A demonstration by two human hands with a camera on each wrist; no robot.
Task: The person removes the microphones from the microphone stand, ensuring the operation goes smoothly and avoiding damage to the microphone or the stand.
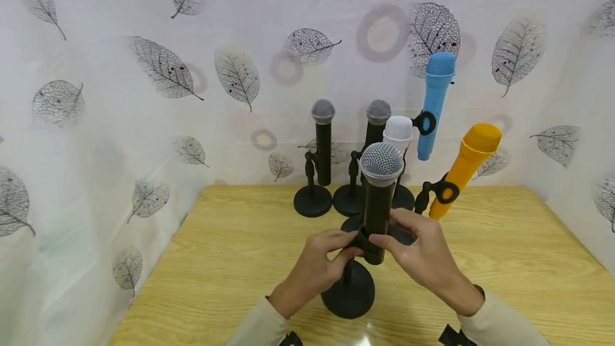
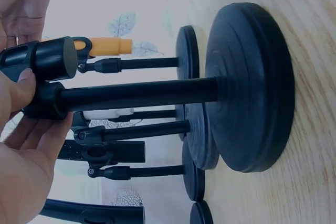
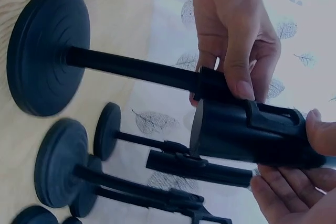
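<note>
A black microphone [image 1: 377, 207] with a silver mesh head stands nearly upright in the clip [image 3: 281, 118] of a desk stand. The stand's round black base [image 1: 348, 290] rests on the wooden table. My left hand [image 1: 314, 263] grips the joint at the top of the stand's pole [image 2: 142, 94], thumb on one side and fingers on the other. From the other side my right hand [image 1: 425, 252] holds the lower body of the microphone between thumb and fingers. In the right wrist view, the microphone's flat bottom end [image 3: 196, 129] sticks out past the clip, close beside the left thumb.
Behind, two black microphones [image 1: 324, 143] [image 1: 375, 132] with silver heads stand in clips, beside a white microphone [image 1: 399, 130]. Farther right are a blue microphone [image 1: 434, 100] and a tilted orange microphone [image 1: 466, 167]. Leaf-patterned sheeting [image 1: 269, 15] surrounds the wooden table [image 1: 230, 260].
</note>
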